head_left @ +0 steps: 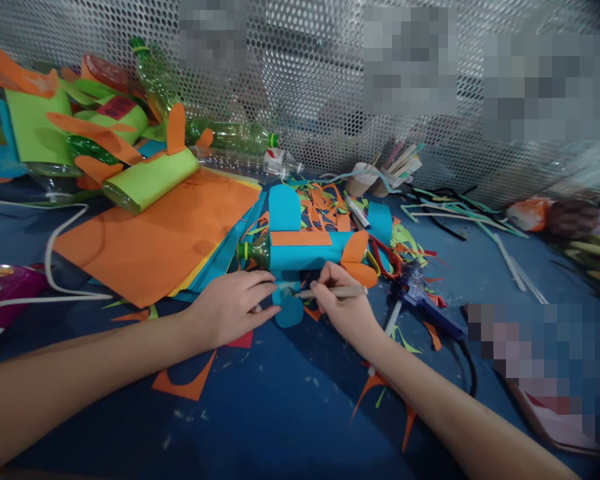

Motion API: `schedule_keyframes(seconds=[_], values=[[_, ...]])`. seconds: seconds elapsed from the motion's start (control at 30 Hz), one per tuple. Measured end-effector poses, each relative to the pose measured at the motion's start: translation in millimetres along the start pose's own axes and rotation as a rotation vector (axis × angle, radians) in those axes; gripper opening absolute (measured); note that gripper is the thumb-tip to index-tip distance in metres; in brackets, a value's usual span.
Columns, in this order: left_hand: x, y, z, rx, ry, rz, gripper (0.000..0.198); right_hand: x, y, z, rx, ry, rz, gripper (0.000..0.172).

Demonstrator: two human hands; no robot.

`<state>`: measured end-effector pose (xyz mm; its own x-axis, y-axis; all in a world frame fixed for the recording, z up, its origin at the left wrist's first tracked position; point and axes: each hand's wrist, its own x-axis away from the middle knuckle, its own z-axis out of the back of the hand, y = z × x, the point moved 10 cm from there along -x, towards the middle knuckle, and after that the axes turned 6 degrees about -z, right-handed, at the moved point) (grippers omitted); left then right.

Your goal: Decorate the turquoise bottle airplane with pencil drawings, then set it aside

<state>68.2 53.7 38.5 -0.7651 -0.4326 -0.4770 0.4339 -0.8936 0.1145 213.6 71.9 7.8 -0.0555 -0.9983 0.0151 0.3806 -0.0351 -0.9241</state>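
Blue-wrapped bottle (307,253) is lying sideways on the counter (260,420), a blue paper flap (289,313) sitting just before it. Right hand (347,319) is pinching a pale stick (354,291), tip aiming at the flap. Left hand (233,301) is reaching the flap's edge; I cannot tell whether it is holding anything.

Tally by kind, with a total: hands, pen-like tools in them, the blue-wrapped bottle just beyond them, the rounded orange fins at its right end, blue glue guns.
Left hand and right hand: 2
Held pen-like tool: 1
Blue-wrapped bottle: 1
Rounded orange fins: 2
Blue glue gun: 1
Total: 7
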Motion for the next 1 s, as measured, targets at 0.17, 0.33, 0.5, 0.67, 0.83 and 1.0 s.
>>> schedule_keyframes(seconds=[0.17, 0.33, 0.5, 0.67, 0.83, 1.0], values=[[-0.2, 0.5, 0.9, -0.002, 0.009, -0.004, 0.031, 0.3, 0.6, 0.7, 0.007, 0.004, -0.005, 0.022], [-0.4, 0.0, -0.4, -0.005, -0.005, 0.002, 0.031, -0.1, 1.4, 0.8, 0.014, 0.005, 0.001, 0.02], [-0.2, -0.7, -1.2, 0.001, -0.009, 0.004, 0.032, -0.3, 1.1, 1.4, 0.005, 0.011, -0.008, 0.02], [0.5, -0.8, -0.5, 0.0, 0.005, 0.003, 0.031, 0.0, -1.0, 3.5, 0.01, 0.027, -0.002, 0.021], [0.4, -1.3, -2.1, 0.001, -0.017, 0.008, 0.032, -0.8, -0.9, 4.6, 0.005, 0.036, -0.002, 0.021], [0.0, -0.6, -0.9, -0.005, -0.014, 0.003, 0.032, 0.1, -1.8, 4.7, 0.004, 0.039, -0.004, 0.021]])
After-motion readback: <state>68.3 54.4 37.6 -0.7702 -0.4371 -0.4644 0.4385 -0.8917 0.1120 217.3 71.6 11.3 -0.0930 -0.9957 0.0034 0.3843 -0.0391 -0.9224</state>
